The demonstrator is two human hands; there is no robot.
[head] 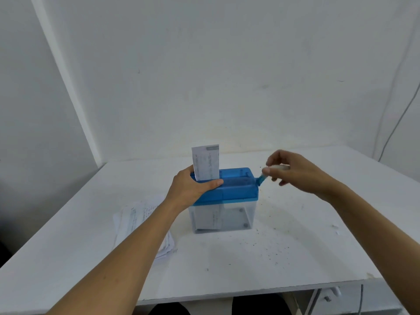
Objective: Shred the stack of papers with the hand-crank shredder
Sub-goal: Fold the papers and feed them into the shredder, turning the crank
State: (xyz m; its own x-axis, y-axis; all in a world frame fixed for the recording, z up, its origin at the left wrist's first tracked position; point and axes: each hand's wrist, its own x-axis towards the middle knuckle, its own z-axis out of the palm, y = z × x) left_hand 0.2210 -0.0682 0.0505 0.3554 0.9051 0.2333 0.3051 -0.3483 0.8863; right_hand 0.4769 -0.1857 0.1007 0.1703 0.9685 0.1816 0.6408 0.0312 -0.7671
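Note:
A hand-crank shredder (236,189) with a blue top and a clear bin stands in the middle of the white table (295,246). A printed sheet of paper (205,162) sticks upright out of its slot, and its lower part shows inside the bin. My left hand (193,189) grips the left end of the blue top, thumb along the front. My right hand (291,171) pinches the pale knob of the crank handle (261,179) at the shredder's right side. The stack of papers (134,221) lies on the table to the left, partly hidden by my left forearm.
Small dark specks and a few paper scraps (336,228) lie scattered on the table's right part. A white wall rises right behind the table. A cable (395,126) hangs down the wall at the right. The table's front edge runs below my arms.

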